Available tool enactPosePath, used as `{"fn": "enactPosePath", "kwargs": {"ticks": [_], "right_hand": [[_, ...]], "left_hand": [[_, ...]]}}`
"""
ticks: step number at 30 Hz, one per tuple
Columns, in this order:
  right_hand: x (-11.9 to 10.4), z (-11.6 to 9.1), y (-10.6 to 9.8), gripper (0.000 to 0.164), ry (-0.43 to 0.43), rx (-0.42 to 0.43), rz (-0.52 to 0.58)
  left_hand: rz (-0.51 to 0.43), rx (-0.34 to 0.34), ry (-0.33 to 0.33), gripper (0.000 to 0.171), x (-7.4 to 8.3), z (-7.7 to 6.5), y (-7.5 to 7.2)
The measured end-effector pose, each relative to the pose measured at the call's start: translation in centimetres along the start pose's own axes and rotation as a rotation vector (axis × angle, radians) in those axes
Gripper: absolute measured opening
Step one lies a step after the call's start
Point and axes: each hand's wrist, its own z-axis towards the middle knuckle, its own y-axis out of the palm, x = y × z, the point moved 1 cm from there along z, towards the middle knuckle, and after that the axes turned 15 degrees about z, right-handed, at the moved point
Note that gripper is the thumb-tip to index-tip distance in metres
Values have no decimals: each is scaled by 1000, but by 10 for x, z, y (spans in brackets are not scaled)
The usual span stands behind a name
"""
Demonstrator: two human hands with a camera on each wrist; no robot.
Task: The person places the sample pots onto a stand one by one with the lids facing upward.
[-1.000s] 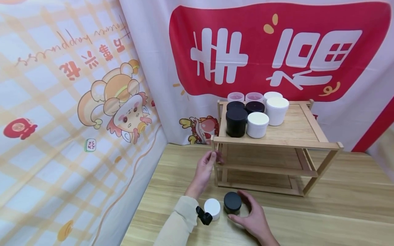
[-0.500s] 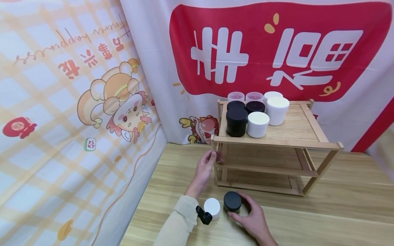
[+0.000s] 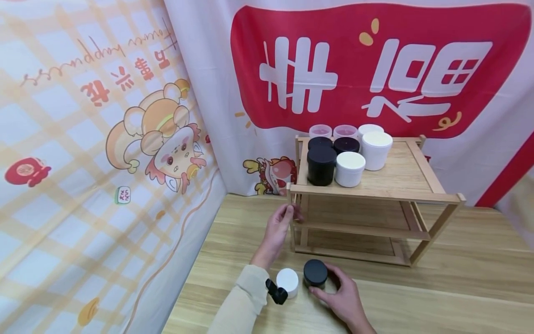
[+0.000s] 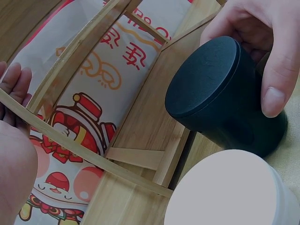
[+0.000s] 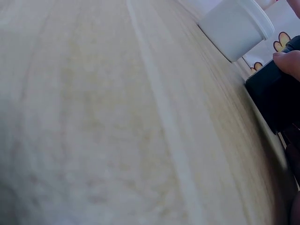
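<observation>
A black lidded jar point(image 3: 315, 272) stands on the wooden table, and my right hand point(image 3: 344, 299) holds it from the side between thumb and fingers. Just left of it is a white lidded jar point(image 3: 288, 282), untouched, partly behind the black mount on my left wrist. My left hand point(image 3: 277, 229) grips the left front post of a small wooden rack point(image 3: 359, 191). In the left wrist view the left fingers point(image 4: 18, 82) show beyond the wood, and the black jar point(image 4: 225, 93) leans in the picture beside the right thumb.
On the rack's top shelf, toward the left, stand several jars: black ones point(image 3: 321, 166), white ones point(image 3: 376, 150) and two translucent pinkish ones point(image 3: 320, 131). Two lower shelves point(image 3: 354, 215) lie beneath. Printed cloth point(image 3: 200, 139) hangs at the left and behind.
</observation>
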Motion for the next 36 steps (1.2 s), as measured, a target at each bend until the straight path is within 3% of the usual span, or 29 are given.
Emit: {"fn": "enactPosePath", "kwargs": {"ticks": [9, 21, 28, 36], "right_hand": [[-2, 0, -6, 70, 74, 13, 67], [-19, 4, -19, 69, 70, -53, 145], [-42, 13, -39, 66, 40, -89, 66], [-89, 21, -68, 68, -49, -108, 45]], "left_hand": [[16, -21, -5, 57, -1, 0, -1], [31, -22, -7, 64, 0, 0, -1], [26, -18, -17, 50, -1, 0, -1], [22, -12, -18, 53, -2, 1, 0]]}}
